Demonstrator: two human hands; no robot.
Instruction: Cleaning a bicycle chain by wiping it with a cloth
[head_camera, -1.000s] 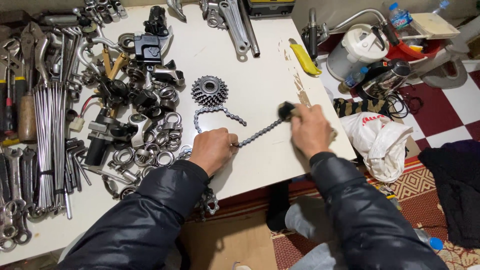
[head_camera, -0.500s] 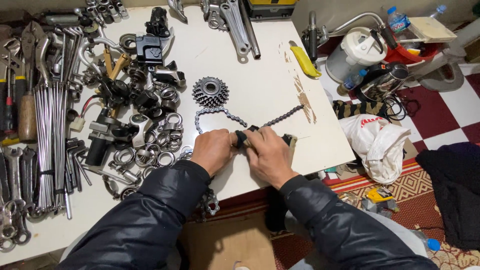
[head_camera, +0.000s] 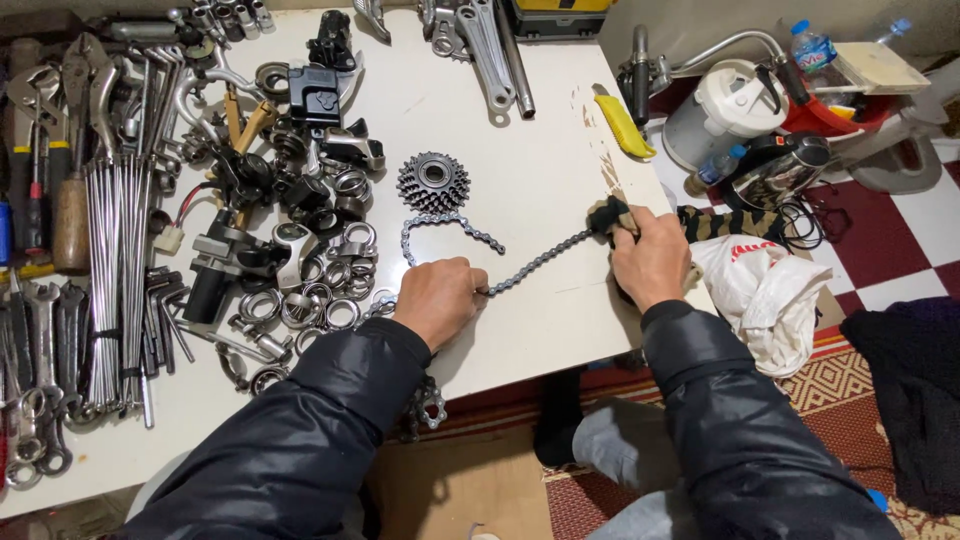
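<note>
Chain handling: we judge the grey steel bicycle chain (head_camera: 540, 262) on the white table (head_camera: 540, 180) limp, heavy and greasy, left hand (head_camera: 438, 298) fingers pinching one stretch, right hand (head_camera: 652, 258) fingers closed on a dark rag (head_camera: 608, 215) around it.

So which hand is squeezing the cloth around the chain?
The right hand. It grips the dark cloth around the chain; the left hand pinches bare chain.

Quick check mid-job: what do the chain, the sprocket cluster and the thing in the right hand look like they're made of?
Chain: steel by the look, dull grey links with little shine, possibly greasy. Sprocket cluster: metal too, dark grey stacked toothed rings with a brighter centre. The right hand grips a rag: soft woven cloth, dark with tan stripes, bunched around the chain. The left hand pins the chain to the table.
</note>
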